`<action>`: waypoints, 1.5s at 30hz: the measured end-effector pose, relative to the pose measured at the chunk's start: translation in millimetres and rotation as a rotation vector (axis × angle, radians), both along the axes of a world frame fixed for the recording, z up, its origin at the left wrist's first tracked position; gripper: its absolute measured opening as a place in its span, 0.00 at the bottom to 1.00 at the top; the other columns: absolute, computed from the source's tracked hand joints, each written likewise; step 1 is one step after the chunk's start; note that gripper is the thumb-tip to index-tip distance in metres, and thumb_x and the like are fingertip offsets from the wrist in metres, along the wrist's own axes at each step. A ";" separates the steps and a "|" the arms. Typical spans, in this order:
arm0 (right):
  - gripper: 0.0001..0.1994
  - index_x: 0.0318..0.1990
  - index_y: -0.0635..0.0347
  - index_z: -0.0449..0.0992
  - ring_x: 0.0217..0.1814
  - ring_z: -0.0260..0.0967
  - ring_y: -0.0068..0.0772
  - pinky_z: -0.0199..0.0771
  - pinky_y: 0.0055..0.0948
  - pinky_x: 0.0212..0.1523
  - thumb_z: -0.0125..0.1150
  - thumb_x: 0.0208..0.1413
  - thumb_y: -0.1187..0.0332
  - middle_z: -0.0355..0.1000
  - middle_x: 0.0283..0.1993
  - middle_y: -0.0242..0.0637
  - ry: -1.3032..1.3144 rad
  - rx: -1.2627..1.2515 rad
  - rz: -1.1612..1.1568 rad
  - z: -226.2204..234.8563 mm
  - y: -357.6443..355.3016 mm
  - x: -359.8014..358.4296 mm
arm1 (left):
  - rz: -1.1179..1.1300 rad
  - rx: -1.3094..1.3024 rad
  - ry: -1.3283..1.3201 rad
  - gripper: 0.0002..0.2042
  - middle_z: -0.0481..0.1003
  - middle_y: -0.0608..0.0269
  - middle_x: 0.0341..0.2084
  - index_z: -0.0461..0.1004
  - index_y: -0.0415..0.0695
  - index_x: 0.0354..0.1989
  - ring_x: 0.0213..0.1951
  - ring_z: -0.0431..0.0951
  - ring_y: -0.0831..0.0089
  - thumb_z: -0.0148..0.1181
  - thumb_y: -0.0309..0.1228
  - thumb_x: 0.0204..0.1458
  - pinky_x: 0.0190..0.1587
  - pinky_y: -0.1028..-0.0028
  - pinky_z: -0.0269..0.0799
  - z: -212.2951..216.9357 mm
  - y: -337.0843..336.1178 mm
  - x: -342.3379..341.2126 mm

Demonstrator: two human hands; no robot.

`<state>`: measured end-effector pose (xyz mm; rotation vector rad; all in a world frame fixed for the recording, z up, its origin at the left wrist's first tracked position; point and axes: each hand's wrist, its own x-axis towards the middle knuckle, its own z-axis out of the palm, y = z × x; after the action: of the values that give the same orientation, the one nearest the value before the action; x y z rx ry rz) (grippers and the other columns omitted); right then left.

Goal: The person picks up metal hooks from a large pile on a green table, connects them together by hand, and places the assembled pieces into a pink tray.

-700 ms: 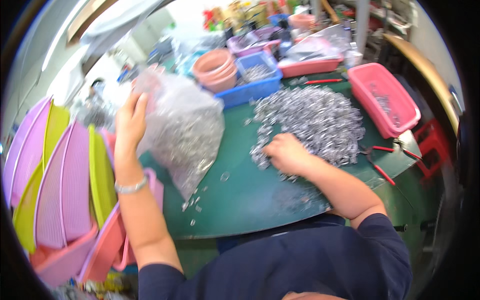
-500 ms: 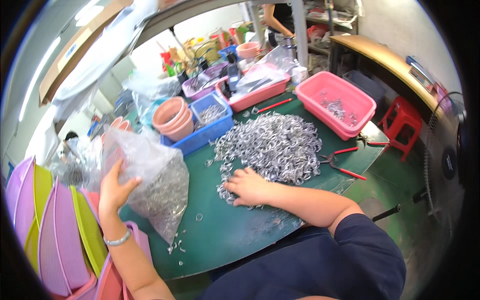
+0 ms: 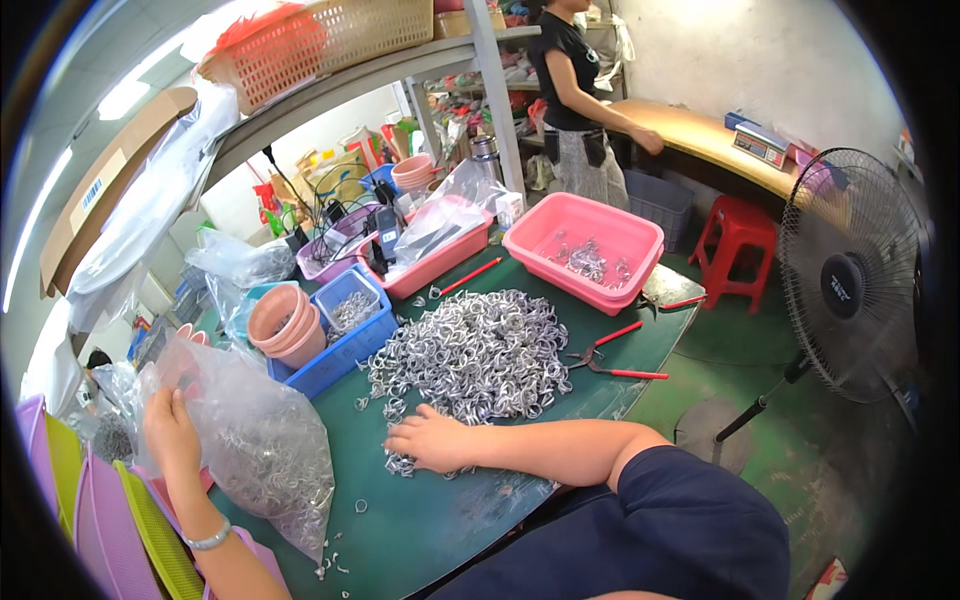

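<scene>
My left hand (image 3: 172, 432) grips the upper edge of a clear plastic bag (image 3: 262, 448) partly filled with small silver metal clips; the bag hangs over the green table's (image 3: 430, 520) left edge. My right hand (image 3: 432, 441) lies flat on the table at the near edge of a big heap of the same metal clips (image 3: 473, 355), fingers spread over a few loose ones. Some stray clips (image 3: 335, 565) lie below the bag.
A pink tub (image 3: 585, 250) with a few clips, red-handled pliers (image 3: 615, 368), a blue bin (image 3: 340, 330) and stacked terracotta pots (image 3: 283, 320) ring the heap. Coloured trays (image 3: 90, 520) stand at left. A person (image 3: 580, 95) stands at a back counter; a fan (image 3: 850, 280) and red stool (image 3: 740, 240) are right.
The view has swung up and to the right, showing the room and fan. My left hand still holds the bag; my right hand stays at the heap's near edge.
</scene>
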<state>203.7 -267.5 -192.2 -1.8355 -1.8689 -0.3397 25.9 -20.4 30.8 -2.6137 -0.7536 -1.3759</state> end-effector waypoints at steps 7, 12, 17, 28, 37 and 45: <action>0.09 0.31 0.54 0.71 0.39 0.64 0.35 0.59 0.35 0.37 0.53 0.37 0.72 0.65 0.31 0.34 -0.003 -0.155 0.001 6.0 7.2 -0.4 | -0.460 0.094 -0.104 0.08 0.71 0.52 0.34 0.72 0.35 0.34 0.36 0.71 0.58 0.53 0.22 0.44 0.41 0.67 0.66 -46.4 -118.8 5.9; 0.04 0.22 0.56 0.72 0.32 0.68 0.44 0.66 0.42 0.32 0.52 0.36 0.71 0.69 0.28 0.41 0.064 -0.050 -0.002 9.2 18.4 2.2 | -0.590 -0.443 0.292 0.15 0.69 0.52 0.38 0.68 0.38 0.42 0.37 0.71 0.58 0.57 0.26 0.43 0.39 0.71 0.68 -149.2 -120.2 28.8; 0.06 0.30 0.62 0.71 0.32 0.67 0.33 0.67 0.26 0.34 0.56 0.42 0.78 0.67 0.29 0.36 0.569 0.177 0.164 9.0 6.2 8.5 | -0.644 -0.830 0.287 0.29 0.68 0.53 0.41 0.63 0.38 0.50 0.40 0.70 0.65 0.64 0.35 0.38 0.41 0.71 0.68 -213.7 -119.4 41.5; 0.07 0.38 0.64 0.68 0.39 0.63 0.17 0.65 0.19 0.40 0.50 0.51 0.79 0.65 0.39 0.30 1.244 -0.003 0.224 13.6 8.4 5.4 | -0.695 -1.176 0.186 0.11 0.72 0.66 0.27 0.72 0.39 0.33 0.27 0.71 0.77 0.60 0.33 0.44 0.31 0.77 0.66 -214.6 -118.8 40.4; 0.19 0.46 0.65 0.63 0.38 0.65 0.21 0.67 0.21 0.39 0.58 0.45 0.78 0.67 0.40 0.35 1.304 -0.119 0.404 17.5 8.8 -2.0 | -0.959 -1.708 0.110 0.12 0.69 0.70 0.20 0.69 0.41 0.36 0.20 0.67 0.84 0.53 0.38 0.52 0.20 0.85 0.63 -207.5 -112.9 29.9; 0.14 0.43 0.65 0.66 0.33 0.63 0.15 0.65 0.17 0.34 0.56 0.46 0.77 0.67 0.32 0.29 1.030 -0.151 0.253 20.1 5.3 -0.7 | -0.633 -1.093 0.377 0.07 0.69 0.73 0.22 0.70 0.41 0.31 0.25 0.68 0.85 0.60 0.25 0.42 0.31 0.84 0.65 -206.1 -101.4 26.6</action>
<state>203.0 -262.2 -172.1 -1.3814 -1.3407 0.7271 52.5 -121.8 -175.3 -4.0606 -0.7809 -0.4516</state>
